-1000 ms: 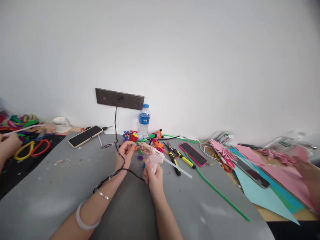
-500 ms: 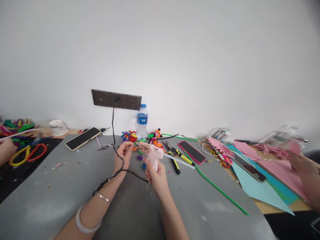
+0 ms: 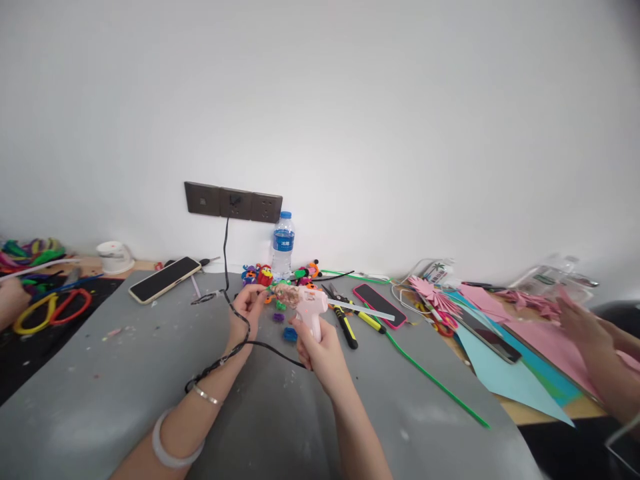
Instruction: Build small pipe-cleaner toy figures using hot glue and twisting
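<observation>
My right hand is closed round the handle of a pale pink hot glue gun. A long clear glue stick sticks out of its back, and its glue-crusted nose points left. My left hand pinches a tiny piece at the nozzle tip; a bit of green shows there, but its kind is too small to tell. The gun's black cord runs down from a wall socket and lies across my left forearm. Small colourful pipe-cleaner figures stand just behind my hands.
A water bottle stands against the wall. Pliers, a pink-edged phone and a green pipe cleaner lie right; another phone lies left. Other people's hands work at both sides, near scissors and pink paper.
The glue gun has tilted slightly and its back end has swung a little lower. My left hand keeps its pinch at the nozzle. The hand at far right has shifted left.
</observation>
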Demonstrator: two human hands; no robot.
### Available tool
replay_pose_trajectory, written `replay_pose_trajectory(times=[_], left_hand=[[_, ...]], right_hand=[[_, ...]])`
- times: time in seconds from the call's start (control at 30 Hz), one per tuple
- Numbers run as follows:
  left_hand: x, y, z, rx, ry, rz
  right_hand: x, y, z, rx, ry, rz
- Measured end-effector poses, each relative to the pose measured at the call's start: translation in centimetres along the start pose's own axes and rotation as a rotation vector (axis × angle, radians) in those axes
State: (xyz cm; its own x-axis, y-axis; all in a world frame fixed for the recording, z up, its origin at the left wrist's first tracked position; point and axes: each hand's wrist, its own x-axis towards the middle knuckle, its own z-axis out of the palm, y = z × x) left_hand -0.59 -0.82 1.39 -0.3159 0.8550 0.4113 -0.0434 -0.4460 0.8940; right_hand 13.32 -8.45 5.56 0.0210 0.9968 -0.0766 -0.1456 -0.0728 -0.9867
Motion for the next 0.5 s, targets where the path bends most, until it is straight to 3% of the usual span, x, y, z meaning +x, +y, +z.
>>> replay_pose_trajectory(times=[0.5], left_hand=[[0.1,-0.2,0.1,-0.009,-0.019,-0.052]], right_hand=[[-0.2,-1.4,-0.2,0.008,-0.015,-0.068]])
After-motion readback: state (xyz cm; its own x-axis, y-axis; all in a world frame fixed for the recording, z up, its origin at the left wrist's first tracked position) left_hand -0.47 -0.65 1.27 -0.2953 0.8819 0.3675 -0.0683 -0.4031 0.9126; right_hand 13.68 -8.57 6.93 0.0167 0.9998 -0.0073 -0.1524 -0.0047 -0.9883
